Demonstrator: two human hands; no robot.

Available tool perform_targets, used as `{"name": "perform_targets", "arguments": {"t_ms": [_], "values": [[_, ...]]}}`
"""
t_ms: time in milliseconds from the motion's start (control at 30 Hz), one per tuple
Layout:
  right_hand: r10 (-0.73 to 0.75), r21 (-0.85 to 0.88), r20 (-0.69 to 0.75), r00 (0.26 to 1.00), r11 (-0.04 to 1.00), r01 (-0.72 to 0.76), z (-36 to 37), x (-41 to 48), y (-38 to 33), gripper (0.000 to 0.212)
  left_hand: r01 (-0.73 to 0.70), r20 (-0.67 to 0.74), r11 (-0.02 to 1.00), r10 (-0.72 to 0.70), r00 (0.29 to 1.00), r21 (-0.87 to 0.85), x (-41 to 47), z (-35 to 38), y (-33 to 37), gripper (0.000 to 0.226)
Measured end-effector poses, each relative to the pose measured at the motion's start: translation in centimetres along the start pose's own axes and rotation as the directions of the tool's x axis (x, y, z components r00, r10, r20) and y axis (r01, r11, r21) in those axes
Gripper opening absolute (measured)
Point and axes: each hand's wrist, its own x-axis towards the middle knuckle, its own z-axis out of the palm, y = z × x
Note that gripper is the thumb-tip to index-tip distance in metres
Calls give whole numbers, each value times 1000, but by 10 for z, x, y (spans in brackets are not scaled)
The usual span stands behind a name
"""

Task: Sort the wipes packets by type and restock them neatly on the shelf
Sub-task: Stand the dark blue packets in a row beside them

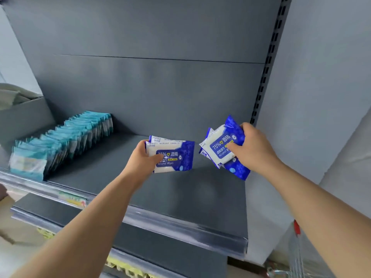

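So we've got blue packs in both hands over the shelf (180, 199).
Left hand (143, 159) and right hand (254, 149) fingers are wrapped around blue alcohol wipes (174, 155), more blue wipes (222, 147); teal packs (60, 141) hug the left edge, with bare room between.

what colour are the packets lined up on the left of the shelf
Light teal-blue with white, a row of packets standing on the shelf, seen in the head view.

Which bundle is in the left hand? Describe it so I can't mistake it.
Start at the grey metal shelf with the row of teal packets at its left end. Above the shelf's middle, the left hand grips a flat stack of blue-and-white alcohol wipes packets, held level, unlike the tilted, fanned bundle further right.
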Motion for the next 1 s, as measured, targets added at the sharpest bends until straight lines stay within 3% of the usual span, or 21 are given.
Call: {"name": "perform_targets", "arguments": {"t_ms": [133,533,700,867,1000], "values": [[70,-2,-7,997,998,-70,27,36,7,18,3,26,1000,-3,1000,2,53,-3,-8,26],[173,-60,-26,985,983,-174,60,89,4,20,-130,175,966,91,980,224,184,6,-27,37],[268,-35,-76,960,962,-271,71,86,4,19,-256,176,867,198,964,427,203,8,-24,46],[295,-51,-125,947,952,-303,79,81,-5,19,-331,325,879,220,920,343,212,-1,-40,51],[294,-26,-151,944,953,-301,71,75,-15,19,-313,282,908,235,930,278,215,1,-44,45]]}}
